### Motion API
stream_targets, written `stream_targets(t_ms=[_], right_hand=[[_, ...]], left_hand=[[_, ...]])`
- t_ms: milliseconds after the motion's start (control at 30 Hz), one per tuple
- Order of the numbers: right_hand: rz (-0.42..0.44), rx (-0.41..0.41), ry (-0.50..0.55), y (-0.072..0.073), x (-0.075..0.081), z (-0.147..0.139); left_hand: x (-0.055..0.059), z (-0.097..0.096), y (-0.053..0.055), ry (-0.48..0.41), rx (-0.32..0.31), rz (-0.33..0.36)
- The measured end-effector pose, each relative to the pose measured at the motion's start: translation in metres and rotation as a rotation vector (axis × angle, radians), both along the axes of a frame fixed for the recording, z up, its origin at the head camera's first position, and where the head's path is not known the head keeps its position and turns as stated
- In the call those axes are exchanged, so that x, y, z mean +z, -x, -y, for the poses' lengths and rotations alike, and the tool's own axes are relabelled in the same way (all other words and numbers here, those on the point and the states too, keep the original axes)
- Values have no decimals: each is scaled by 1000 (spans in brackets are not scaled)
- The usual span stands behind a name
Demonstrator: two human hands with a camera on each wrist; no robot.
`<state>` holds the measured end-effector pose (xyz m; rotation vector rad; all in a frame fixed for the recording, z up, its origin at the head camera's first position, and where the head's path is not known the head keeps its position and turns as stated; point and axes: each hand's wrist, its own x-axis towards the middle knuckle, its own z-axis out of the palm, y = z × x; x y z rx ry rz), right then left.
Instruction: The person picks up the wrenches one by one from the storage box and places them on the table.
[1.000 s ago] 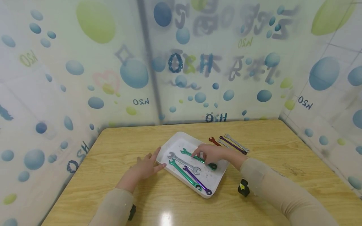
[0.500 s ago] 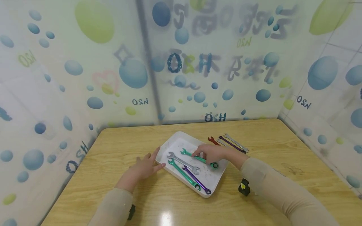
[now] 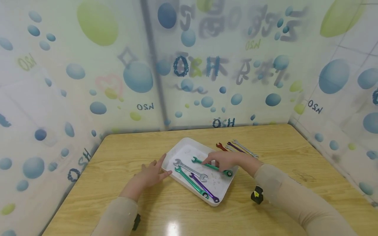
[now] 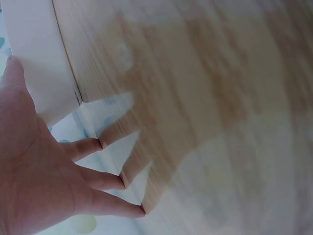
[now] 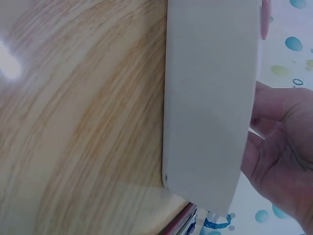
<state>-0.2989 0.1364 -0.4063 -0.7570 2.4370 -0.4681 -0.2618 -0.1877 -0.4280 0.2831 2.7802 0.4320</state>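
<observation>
Left hand (image 3: 150, 174) is touching white tray (image 3: 183, 152), fingers spread — right hand (image 3: 223, 159) is touching far green wrench (image 3: 212, 166), can't tell if pinching.

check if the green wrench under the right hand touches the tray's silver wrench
Apart. The head view shows a strip of white tray between the green ratcheting wrench and the silver open-end wrench.

The tray wall (image 5: 210, 98) bars low passage, with room above.
</observation>
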Motion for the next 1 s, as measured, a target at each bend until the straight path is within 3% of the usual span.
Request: stream_targets(t_ms=[400, 833, 1000], right_hand=[[-44, -50, 110, -3, 10, -19], [-103, -46, 230, -4, 23, -46], [-96, -86, 273, -7, 28, -63]], left_hand=[[1, 0, -2, -5, -10, -2], [2, -2, -3, 0, -2, -1], [1, -2, -2, 2, -3, -2]])
